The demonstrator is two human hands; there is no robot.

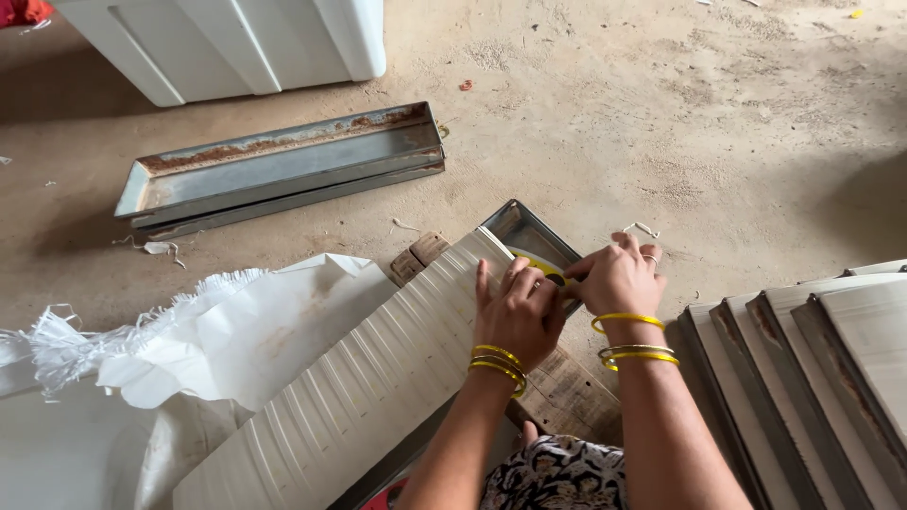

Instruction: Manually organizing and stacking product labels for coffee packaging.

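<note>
Left hand [515, 316] presses flat, fingers spread, steadying the long ribbed white block [368, 387] in its grey metal tray [529, 231], while just beside it the right hand [619, 279] pinches a small yellow tool [540, 267] at the tray's end.

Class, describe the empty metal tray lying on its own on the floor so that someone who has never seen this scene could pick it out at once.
Start at the big white plastic container at the top left. Just below it on the dusty floor lies a long, narrow metal tray, well away from both hands. Unlike the trays lined up at the right, it is empty, stands apart, and has rust along its far rim.
</note>
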